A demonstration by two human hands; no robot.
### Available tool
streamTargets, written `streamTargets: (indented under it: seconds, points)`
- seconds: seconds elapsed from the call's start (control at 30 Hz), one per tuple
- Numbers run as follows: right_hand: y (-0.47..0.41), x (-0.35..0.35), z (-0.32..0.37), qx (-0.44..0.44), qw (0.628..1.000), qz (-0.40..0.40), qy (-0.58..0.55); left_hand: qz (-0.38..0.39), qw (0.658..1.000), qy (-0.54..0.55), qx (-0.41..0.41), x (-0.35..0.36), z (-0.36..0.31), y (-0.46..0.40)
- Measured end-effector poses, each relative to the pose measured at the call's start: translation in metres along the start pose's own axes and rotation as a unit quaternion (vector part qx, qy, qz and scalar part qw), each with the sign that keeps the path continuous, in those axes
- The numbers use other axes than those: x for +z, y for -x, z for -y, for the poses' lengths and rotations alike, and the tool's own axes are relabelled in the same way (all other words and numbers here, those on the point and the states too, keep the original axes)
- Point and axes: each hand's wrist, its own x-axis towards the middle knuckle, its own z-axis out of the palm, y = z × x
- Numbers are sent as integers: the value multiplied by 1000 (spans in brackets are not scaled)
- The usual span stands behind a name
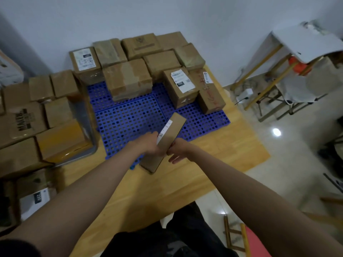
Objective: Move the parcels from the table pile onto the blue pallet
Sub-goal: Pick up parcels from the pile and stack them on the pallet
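A flat brown cardboard parcel [168, 140] with a white label on its upper face hangs tilted over the near edge of the blue pallet [130, 119]. My left hand [148, 145] grips its left side. My right hand [179, 150] holds its right edge, some fingers extended below. Several brown parcels [130, 78] stand in rows on the far half of the pallet, two with white labels. The table pile of parcels [37, 115] lies to the left, reaching the frame's edge.
The pallet rests on a wooden table [185, 182]. A folding table with white top [306, 43] and yellow legs stands right, over a tiled floor. More boxes [33, 197] sit low at the left. A red stool [256, 243] is near my legs.
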Motion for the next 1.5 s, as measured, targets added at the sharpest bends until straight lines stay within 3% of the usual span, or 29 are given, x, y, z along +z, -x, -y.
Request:
streamTargets:
  seconds: [0.4,0.67,1.13,1.5]
  points:
    - [-21,-89,-60,46,994,18,-99,-23,987,-158,36,7,-96,-79]
    - [-41,-148,-79,43,993,18,-113,-41,981,-182,48,-2,-139,-127]
    - [-55,-205,-75,50,998,37,22,-89,988,-119,30,-16,-165,-155]
    - [-62,-198,-24,46,947,43,316,-48,998,-39,-28,-28,-137,-98]
